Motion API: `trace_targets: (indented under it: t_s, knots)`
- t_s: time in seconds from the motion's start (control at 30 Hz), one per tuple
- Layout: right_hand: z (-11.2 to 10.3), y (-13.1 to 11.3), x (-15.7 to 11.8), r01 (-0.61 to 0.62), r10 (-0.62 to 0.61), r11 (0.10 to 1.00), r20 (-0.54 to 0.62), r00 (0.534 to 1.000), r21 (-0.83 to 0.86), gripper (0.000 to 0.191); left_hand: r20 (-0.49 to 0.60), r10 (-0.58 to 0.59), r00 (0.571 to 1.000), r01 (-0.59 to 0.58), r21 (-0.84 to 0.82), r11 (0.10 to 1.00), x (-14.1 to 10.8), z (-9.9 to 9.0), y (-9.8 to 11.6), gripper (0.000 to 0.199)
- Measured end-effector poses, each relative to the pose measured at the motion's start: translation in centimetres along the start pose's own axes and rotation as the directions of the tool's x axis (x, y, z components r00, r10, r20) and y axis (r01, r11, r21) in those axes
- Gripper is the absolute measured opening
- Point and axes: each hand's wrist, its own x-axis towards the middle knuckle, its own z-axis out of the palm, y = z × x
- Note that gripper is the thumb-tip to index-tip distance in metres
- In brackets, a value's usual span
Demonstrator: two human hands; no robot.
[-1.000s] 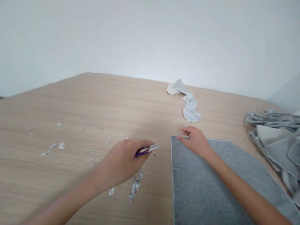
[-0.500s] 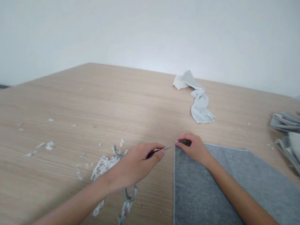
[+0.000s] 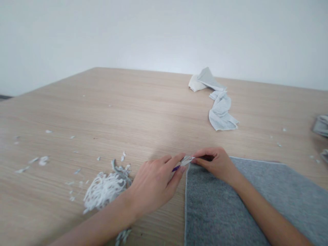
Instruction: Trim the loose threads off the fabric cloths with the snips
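A grey cloth (image 3: 212,205) with a pale edge lies flat on the table in front of me. My right hand (image 3: 215,164) is closed in a pinch on its upper left corner. Just left of that corner, my left hand (image 3: 159,177) grips a small metal blade tool (image 3: 186,160) with a purple part (image 3: 176,168). The tool's tip meets the corner at my right fingertips; most of its handle is hidden in the palm, so its exact kind is unclear. A heap of white and grey trimmings (image 3: 105,189) sits beside my left forearm.
Crumpled pale grey cloths (image 3: 221,111) lie toward the back of the wooden table (image 3: 143,112). Small white scraps (image 3: 43,160) are scattered on the left. At the right edge, folded grey cloth (image 3: 321,125) is partly in view. A white wall stands behind.
My left hand has brought the tool right, up to the cloth's corner and my right fingertips. My right hand still pinches the corner. The view has shifted slightly.
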Motion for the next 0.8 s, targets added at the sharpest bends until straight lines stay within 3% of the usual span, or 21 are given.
trace_targets:
  t_s: [0.3, 0.47, 0.8]
  knots:
    - [-0.8, -0.1, 0.0, -0.026, 0.027, 1.0, 0.1, 0.995, -0.008, 0.017, -0.129, 0.221, 0.967, -0.201, 0.149, 0.968, 0.1, 1.2, -0.9, 0.038]
    - [-1.1, -0.3, 0.0, -0.055, 0.059, 0.998, 0.127, 0.99, -0.039, 0.019, -0.142, 0.273, 0.952, -0.241, 0.204, 0.949, 0.4, 1.3, -0.9, 0.036]
    - [-1.3, -0.7, 0.0, -0.095, 0.072, 0.989, 0.188, 0.979, 0.111, 0.023, -0.195, 0.351, 0.916, -0.311, 0.21, 0.927, 0.4, 1.5, -0.8, 0.035]
